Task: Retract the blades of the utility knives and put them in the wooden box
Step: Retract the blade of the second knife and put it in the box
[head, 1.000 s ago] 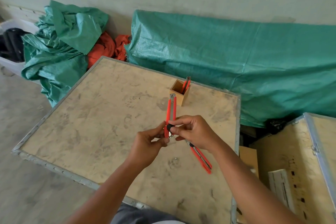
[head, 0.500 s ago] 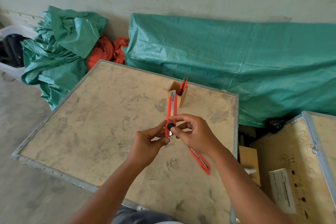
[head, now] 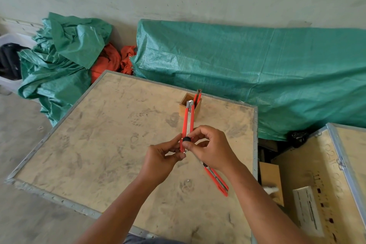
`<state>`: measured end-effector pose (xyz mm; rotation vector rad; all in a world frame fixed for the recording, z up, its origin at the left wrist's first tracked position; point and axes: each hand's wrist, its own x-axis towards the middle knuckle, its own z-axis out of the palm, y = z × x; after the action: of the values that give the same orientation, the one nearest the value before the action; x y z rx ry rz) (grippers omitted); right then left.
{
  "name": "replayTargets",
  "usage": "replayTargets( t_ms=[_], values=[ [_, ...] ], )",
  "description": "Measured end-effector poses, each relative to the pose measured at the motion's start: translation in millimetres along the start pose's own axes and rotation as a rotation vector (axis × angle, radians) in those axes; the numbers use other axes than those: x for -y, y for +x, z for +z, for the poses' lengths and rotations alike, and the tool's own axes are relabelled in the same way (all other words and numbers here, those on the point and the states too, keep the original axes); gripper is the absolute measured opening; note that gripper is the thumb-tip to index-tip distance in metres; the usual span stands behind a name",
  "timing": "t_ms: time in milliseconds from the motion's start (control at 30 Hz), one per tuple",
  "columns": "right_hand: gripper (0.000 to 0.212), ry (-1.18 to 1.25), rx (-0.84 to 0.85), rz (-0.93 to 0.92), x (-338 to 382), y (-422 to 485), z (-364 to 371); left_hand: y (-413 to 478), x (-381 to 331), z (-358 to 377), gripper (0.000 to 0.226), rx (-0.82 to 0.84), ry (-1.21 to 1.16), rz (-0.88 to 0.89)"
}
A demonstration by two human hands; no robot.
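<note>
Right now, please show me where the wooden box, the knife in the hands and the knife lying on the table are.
wooden box (head: 183, 109): head view, front wall.
held knife (head: 187, 121): head view, orange handle.
lying knife (head: 216, 180): head view, orange handle.

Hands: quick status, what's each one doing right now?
Left hand: closed, pinching the lower end of the held knife.
Right hand: closed on the same knife, thumb at its black slider.

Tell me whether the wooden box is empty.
Not empty: the wooden box stands upright with one red utility knife sticking out of its open top.
</note>
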<state>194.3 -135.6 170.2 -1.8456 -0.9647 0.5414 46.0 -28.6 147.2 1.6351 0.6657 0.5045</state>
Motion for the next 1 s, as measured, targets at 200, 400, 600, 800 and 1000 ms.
replayTargets(
  t_ms=[200, 400, 600, 800, 1000],
  values=[
    [0.019, 0.065, -0.054, 0.111, -5.7, 13.8, 1.9, 19.5, 5.4, 3.4, 0.059, 0.037, 0.006, -0.011],
    [0.022, 0.1, -0.138, 0.156, -20.9, 60.2, -10.5, 63.9, 11.6, 4.9, 0.063, 0.07, 0.04, -0.053],
    [0.029, 0.094, -0.179, 0.162, -43.4, 126.0, -25.9, 143.1, 19.1, 12.6, 0.056, 0.059, 0.203, -0.029],
    [0.027, 0.028, -0.275, 0.178, -69.1, 186.8, -23.3, 213.4, 32.8, 20.0, 0.05, 0.024, 0.281, -0.012],
    [0.027, -0.165, -0.292, 0.192, -98.4, 210.6, 0.6, 243.4, 55.3, 28.5, 0.05, -0.013, 0.397, -0.067]
  ],
)
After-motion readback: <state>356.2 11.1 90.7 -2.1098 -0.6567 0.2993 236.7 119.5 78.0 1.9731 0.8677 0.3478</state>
